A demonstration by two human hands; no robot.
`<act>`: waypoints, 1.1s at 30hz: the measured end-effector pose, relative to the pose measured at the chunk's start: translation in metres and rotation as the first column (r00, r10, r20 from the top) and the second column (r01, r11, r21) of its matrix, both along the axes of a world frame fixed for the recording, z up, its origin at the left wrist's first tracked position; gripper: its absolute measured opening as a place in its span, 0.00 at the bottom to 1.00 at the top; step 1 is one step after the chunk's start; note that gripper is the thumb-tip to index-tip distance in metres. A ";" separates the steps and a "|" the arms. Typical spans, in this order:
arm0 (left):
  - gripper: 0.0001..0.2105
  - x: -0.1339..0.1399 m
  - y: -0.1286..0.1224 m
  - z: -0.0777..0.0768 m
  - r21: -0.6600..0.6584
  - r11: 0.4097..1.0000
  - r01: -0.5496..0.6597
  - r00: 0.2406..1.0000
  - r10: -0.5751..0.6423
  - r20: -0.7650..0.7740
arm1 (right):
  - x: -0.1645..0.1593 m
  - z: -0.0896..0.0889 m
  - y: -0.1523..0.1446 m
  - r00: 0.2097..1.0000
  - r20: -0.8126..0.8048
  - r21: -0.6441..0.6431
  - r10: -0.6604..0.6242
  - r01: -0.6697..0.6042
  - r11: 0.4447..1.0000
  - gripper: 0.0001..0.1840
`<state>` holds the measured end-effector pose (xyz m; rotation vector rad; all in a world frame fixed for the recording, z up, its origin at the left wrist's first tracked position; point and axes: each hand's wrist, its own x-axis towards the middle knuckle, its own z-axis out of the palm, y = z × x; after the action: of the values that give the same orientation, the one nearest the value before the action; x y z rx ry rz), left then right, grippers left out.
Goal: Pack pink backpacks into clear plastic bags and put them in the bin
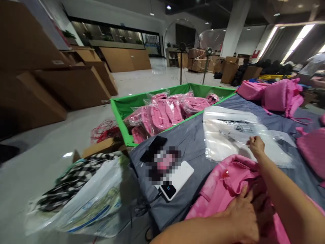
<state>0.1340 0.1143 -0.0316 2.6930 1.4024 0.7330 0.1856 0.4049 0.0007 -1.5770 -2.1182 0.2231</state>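
A pink backpack [212,195] lies in front of me on the grey cloth of the table. My left hand [242,215] rests on it, fingers spread over the fabric and partly lost in shadow. Beyond the backpack is a stack of clear plastic bags [213,135] with dark print. My right hand [257,146] is closed in a pinch at the top of this stack, on the edge of a plastic bag that looks slightly lifted.
A white power bank [181,178] and a black phone [153,149] lie at the table's left edge. Behind stands a green-rimmed bin [118,118] of bagged pink backpacks [162,115]. More pink backpacks [279,95] sit at right. Cardboard boxes [76,84] stand at left.
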 end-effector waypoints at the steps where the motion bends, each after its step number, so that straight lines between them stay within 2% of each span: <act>1: 0.42 -0.001 -0.001 0.001 -0.018 1.000 0.014 1.000 -0.014 0.015 | 0.008 0.008 -0.001 0.998 0.010 0.059 -0.057 0.056 0.997 0.20; 4: 0.41 -0.005 -0.002 0.002 -0.097 0.994 0.059 0.994 -0.050 0.097 | 0.034 0.037 -0.012 0.985 0.084 0.202 -0.152 0.133 0.970 0.19; 7: 0.37 -0.005 -0.003 0.002 -0.188 0.977 0.103 0.979 -0.066 0.193 | 0.060 0.071 -0.039 0.971 0.172 0.307 -0.164 0.105 0.946 0.15; 10: 0.36 -0.003 -0.002 0.000 -0.229 0.966 0.119 0.964 -0.057 0.260 | 0.088 0.097 -0.087 0.957 0.270 0.373 -0.108 -0.001 0.928 0.15; 12: 0.36 -0.002 -0.001 -0.002 -0.193 0.975 0.111 0.958 -0.053 0.283 | 0.107 0.105 -0.130 0.932 0.361 0.402 -0.027 -0.129 0.906 0.19; 14: 0.35 -0.002 0.001 0.000 -0.149 0.985 0.091 0.956 -0.045 0.290 | 0.122 0.102 -0.179 0.889 0.455 0.391 0.048 -0.248 0.886 0.22; 17: 0.27 -0.001 -0.002 0.012 -0.139 0.985 0.098 0.968 -0.062 0.243 | 0.135 0.079 -0.251 0.845 0.524 0.307 0.109 -0.307 0.901 0.22; 19: 0.20 -0.004 -0.015 0.025 -0.151 0.975 0.165 0.976 -0.139 0.168 | 0.139 0.056 -0.291 0.861 0.500 0.243 0.098 -0.248 0.938 0.23; 21: 0.15 -0.016 -0.037 0.035 -0.175 0.949 0.260 0.964 -0.245 0.103 | 0.139 0.033 -0.321 0.906 0.423 0.161 0.036 -0.114 0.980 0.23; 23: 0.16 -0.039 -0.066 0.041 -0.175 0.928 0.328 0.943 -0.311 0.120 | 0.138 0.013 -0.340 0.943 0.331 0.048 -0.030 0.015 0.999 0.24; 24: 0.17 -0.055 -0.081 0.041 -0.155 0.937 0.313 0.944 -0.289 0.159 | 0.138 0.004 -0.345 0.953 0.297 -0.006 -0.055 0.060 0.998 0.24; 25: 0.17 -0.075 -0.096 0.040 -0.125 0.959 0.253 0.952 -0.223 0.212 | 0.139 -0.003 -0.348 0.960 0.272 -0.049 -0.068 0.084 0.995 0.24; 26: 0.17 -0.097 -0.110 0.038 -0.096 0.986 0.138 0.956 -0.107 0.272 | 0.139 -0.009 -0.348 0.964 0.256 -0.076 -0.071 0.093 0.993 0.24; 27: 0.17 -0.121 -0.123 0.035 -0.078 0.996 -0.032 0.942 0.056 0.331 | 0.141 -0.014 -0.347 0.967 0.247 -0.092 -0.068 0.093 0.991 0.23; 28: 0.17 -0.147 -0.135 0.030 -0.076 0.970 -0.230 0.893 0.241 0.380 | 0.142 -0.018 -0.344 0.969 0.238 -0.099 -0.064 0.090 0.991 0.22; 29: 0.17 -0.173 -0.145 0.024 -0.088 0.902 -0.422 0.810 0.419 0.411 | 0.143 -0.022 -0.340 0.973 0.225 -0.108 -0.051 0.077 0.991 0.21; 31: 0.17 -0.220 -0.159 0.011 -0.131 0.703 -0.699 0.606 0.679 0.414 | 0.146 -0.028 -0.334 0.979 0.204 -0.127 -0.009 0.035 0.991 0.20; 32: 0.18 -0.240 -0.164 0.003 -0.148 0.624 -0.767 0.536 0.750 0.387 | 0.147 -0.030 -0.332 0.979 0.204 -0.135 0.010 0.018 0.991 0.19; 33: 0.20 -0.255 -0.167 -0.004 -0.160 0.582 -0.797 0.507 0.790 0.345 | 0.148 -0.031 -0.330 0.978 0.207 -0.132 0.021 0.007 0.991 0.20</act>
<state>-0.1212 -0.0526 -0.0357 1.5849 2.4828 1.2075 0.3338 0.0745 -0.0307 -1.7355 -2.3103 0.2134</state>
